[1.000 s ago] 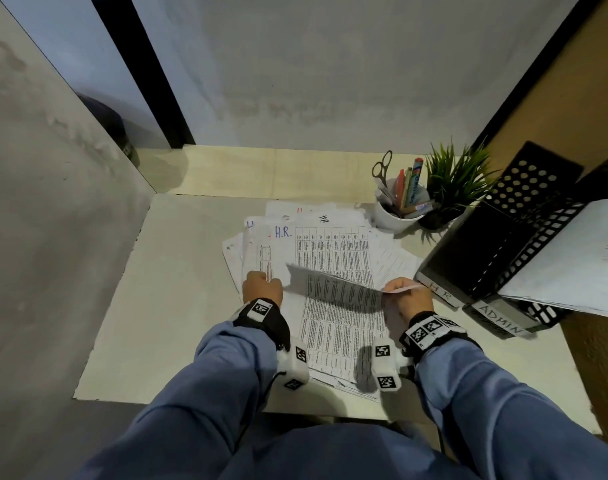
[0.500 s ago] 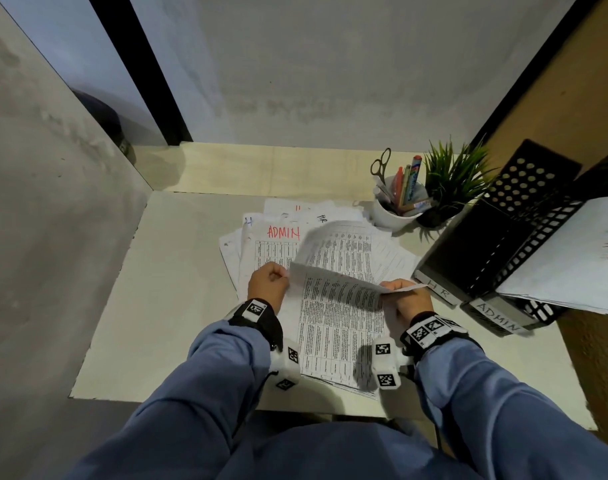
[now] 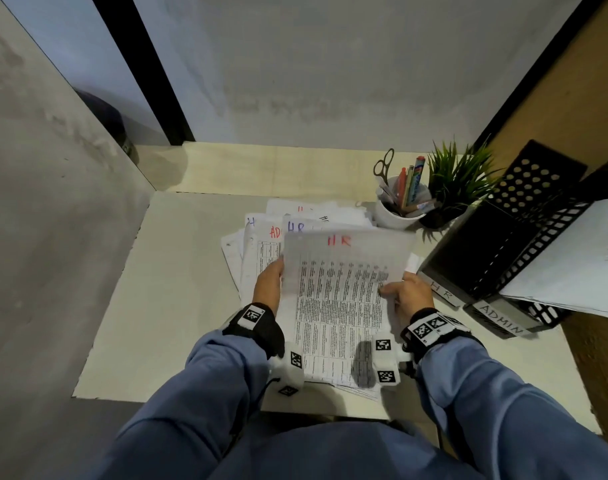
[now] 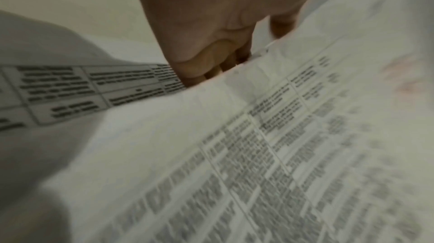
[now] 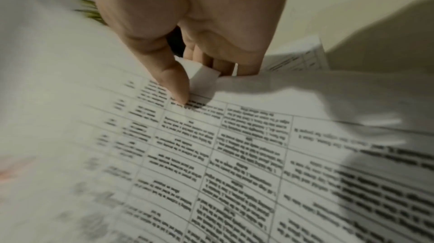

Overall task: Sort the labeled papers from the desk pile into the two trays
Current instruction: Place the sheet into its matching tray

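A printed sheet headed "HR" in red (image 3: 344,282) is held flat above the desk pile (image 3: 257,258) by both hands. My left hand (image 3: 269,284) grips its left edge, fingers tucked under the paper (image 4: 258,154). My right hand (image 3: 408,294) pinches the right edge, thumb (image 5: 173,83) on top of the sheet (image 5: 211,154) and fingers beneath. In the pile, sheets marked "AD" in red and "HR" in blue peek out behind it. At the right stand two stacked black trays: the HR tray (image 3: 442,292) looks dark inside, and the ADMIN tray (image 3: 500,322) holds white papers (image 3: 572,261).
A white cup (image 3: 399,213) with scissors and pens and a small green plant (image 3: 458,181) stand behind the pile near the trays. Grey walls close in at left and back. Bare desk (image 3: 177,306) lies left of the pile.
The sheet, curled over between my hands a second ago, is now spread flat and raised, showing its red HR heading. My left hand moved from the pile to the sheet's left edge.
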`<action>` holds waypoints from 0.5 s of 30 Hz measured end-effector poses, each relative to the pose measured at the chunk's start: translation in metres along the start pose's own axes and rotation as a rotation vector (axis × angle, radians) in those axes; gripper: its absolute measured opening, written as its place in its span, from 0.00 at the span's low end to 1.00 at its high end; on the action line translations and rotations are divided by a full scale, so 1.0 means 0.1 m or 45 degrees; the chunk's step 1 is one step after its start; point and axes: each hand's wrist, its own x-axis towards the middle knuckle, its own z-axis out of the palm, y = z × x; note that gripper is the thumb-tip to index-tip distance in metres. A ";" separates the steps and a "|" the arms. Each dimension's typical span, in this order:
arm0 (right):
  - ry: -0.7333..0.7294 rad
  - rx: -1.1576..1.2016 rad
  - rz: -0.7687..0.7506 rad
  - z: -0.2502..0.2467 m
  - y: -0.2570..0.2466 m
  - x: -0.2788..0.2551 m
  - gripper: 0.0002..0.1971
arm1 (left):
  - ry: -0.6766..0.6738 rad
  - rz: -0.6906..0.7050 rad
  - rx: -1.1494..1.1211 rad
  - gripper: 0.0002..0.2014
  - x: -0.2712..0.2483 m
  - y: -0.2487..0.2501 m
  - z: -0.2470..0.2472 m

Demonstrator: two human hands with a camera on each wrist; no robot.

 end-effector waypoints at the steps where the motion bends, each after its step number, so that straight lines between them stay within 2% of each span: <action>1: -0.045 0.077 -0.009 0.04 -0.03 -0.05 0.16 | -0.047 -0.004 -0.088 0.39 -0.02 0.02 0.02; 2: -0.087 0.101 -0.036 0.08 -0.08 -0.12 0.15 | -0.100 0.003 -0.090 0.47 -0.05 0.06 0.06; 3: -0.133 0.076 -0.064 0.12 -0.16 -0.20 0.13 | -0.110 0.044 -0.050 0.48 -0.14 0.13 0.10; 4: -0.160 0.058 -0.085 0.15 -0.23 -0.26 0.12 | -0.108 0.095 -0.026 0.44 -0.16 0.18 0.13; 6: -0.196 0.110 -0.154 0.21 -0.37 -0.33 0.13 | -0.108 0.229 -0.051 0.22 -0.20 0.27 0.17; 7: -0.197 0.131 -0.221 0.23 -0.43 -0.35 0.13 | -0.074 0.283 -0.081 0.16 -0.22 0.32 0.18; 9: -0.118 0.080 -0.409 0.27 -0.55 -0.38 0.13 | -0.017 0.395 -0.132 0.15 -0.23 0.43 0.18; 12: -0.098 0.018 -0.684 0.26 -0.67 -0.46 0.16 | 0.033 0.614 -0.161 0.11 -0.33 0.64 0.15; 13: -0.089 0.011 -0.730 0.26 -0.69 -0.50 0.17 | 0.042 0.657 -0.109 0.10 -0.35 0.67 0.15; 15: -0.060 -0.030 -0.710 0.26 -0.59 -0.52 0.18 | 0.031 0.599 -0.013 0.12 -0.35 0.56 0.12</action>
